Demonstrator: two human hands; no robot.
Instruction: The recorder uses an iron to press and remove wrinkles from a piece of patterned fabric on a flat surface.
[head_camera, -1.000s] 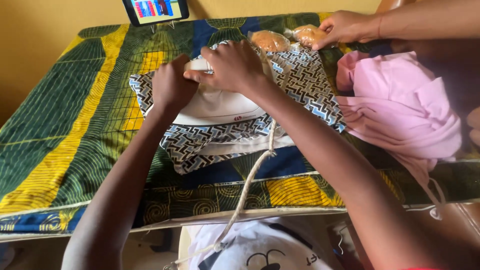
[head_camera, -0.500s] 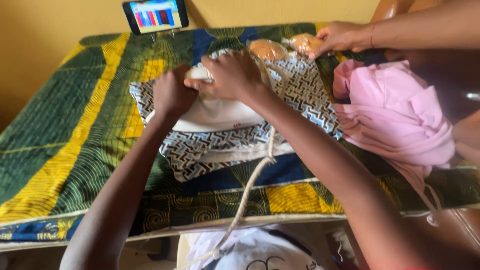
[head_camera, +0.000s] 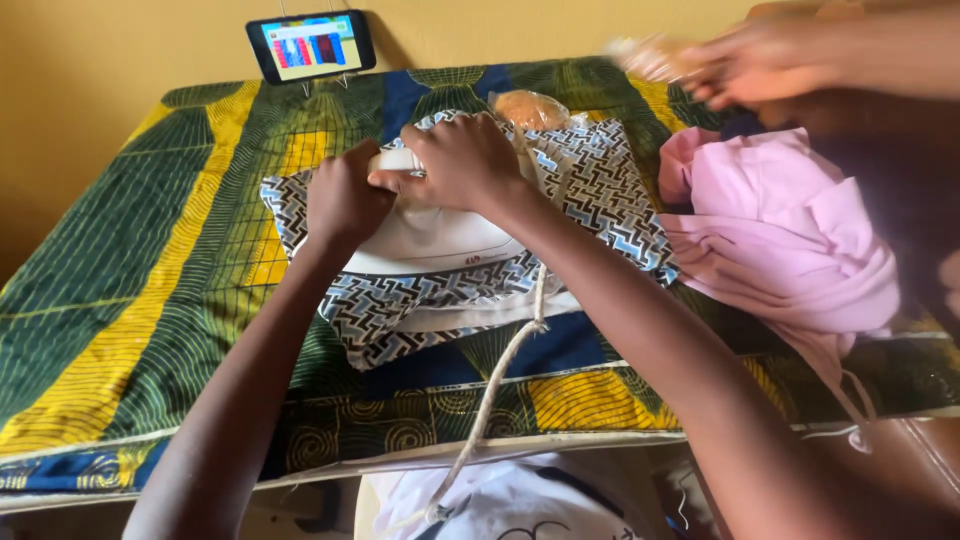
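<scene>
Both hands — left hand (head_camera: 343, 197), right hand (head_camera: 458, 160) — press clenched fingers onto the white iron (head_camera: 430, 235), steadying it flat on the patterned cloth (head_camera: 600, 190) over the tabletop (head_camera: 120, 260).

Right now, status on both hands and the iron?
Left hand and right hand both on the white iron, atop patterned cloth. Cord trails toward you. Another person's hand far right.
</scene>
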